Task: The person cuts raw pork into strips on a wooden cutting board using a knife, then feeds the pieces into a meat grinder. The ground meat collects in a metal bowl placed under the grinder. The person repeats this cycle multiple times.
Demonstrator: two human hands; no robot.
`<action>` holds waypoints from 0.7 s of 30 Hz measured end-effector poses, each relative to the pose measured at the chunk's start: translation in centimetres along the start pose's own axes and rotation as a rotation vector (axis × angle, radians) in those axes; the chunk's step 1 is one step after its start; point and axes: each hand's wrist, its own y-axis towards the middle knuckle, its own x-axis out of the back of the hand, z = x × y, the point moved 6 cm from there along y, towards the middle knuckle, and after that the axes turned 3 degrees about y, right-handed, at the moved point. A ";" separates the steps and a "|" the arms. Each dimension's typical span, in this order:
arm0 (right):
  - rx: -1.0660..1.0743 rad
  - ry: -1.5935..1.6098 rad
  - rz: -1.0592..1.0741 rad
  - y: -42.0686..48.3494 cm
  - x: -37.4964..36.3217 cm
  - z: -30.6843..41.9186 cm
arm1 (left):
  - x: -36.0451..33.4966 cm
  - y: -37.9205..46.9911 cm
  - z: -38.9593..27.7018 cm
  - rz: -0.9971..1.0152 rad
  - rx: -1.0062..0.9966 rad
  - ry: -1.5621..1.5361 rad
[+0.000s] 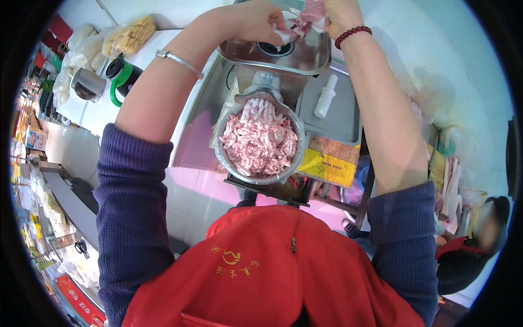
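Observation:
Both hands are at the top of the view, above the steel feed tray [314, 61] of a meat grinder. My left hand [261, 22] grips a pale, fatty piece of raw meat [286, 34] over the round feed opening [274, 48]. Raised at the tray's right side, my right hand [343, 18] holds a pinker piece of raw meat [314, 16]; whether the two pieces are joined I cannot tell. Strands of minced meat [259, 139] hang from the grinder's outlet [265, 88] and fill a round bowl [301, 153] below it.
A white plastic pusher [325, 98] lies on a grey metal tray [353, 122] right of the grinder. At left stand a steel cup [88, 85], a black and green jug [122, 77] and bagged food [130, 36]. Another person [466, 261] is at the lower right, near hanging meat [450, 188].

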 end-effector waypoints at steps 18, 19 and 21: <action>-0.144 0.032 0.060 -0.6 -2.5 1.4 | -0.8 6.0 0.9 0.026 0.047 0.056; -0.076 -0.047 0.038 -0.5 -2.2 1.6 | -1.0 5.9 1.1 0.080 0.099 -0.043; -0.108 -0.234 0.084 -0.1 -1.2 1.3 | -0.6 5.2 0.5 0.150 -0.007 0.041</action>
